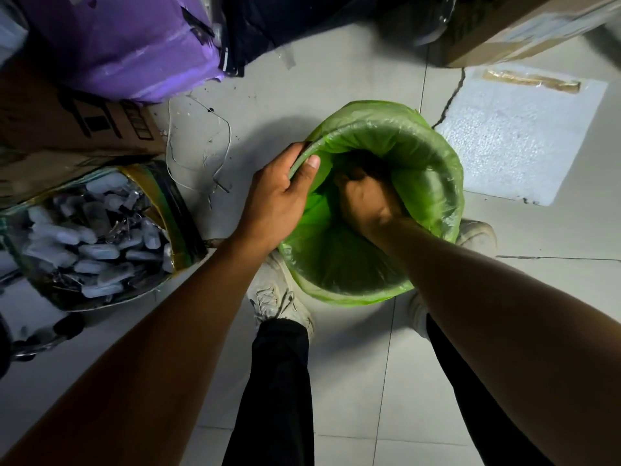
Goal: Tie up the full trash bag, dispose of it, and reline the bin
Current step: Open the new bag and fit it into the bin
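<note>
The bin [339,299] stands upright on the tiled floor [336,79], mouth facing up toward the camera, long axis vertical, between the person's 2 shoes. A green liner bag [420,156] sits inside it; the bag's edge is folded outward over the rim all the way round, and loose film bulges past the rim on the far and right sides.

The left hand [279,200] grips the rim at its left side: the thumb is pressed down on the inside of the liner, and the 4 fingers are curled together over the outside, pinching rim and film between them. The right hand [366,196] reaches down inside the bag, back of the hand up. Its fingers are buried in shadow and green film; whether they are spread or closed cannot be determined.

The left shoe [279,297] touches the bin's near-left side; the right shoe [477,235] shows just behind its right side.

Left of the bin, near but apart, lies a clear sack of white plastic pieces [90,237]. Beyond it are a cardboard box [67,126] and a purple bag [127,45]. Thin wire [198,146] lies on the floor between them and the bin. A white foam sheet [517,136] lies to the right.
</note>
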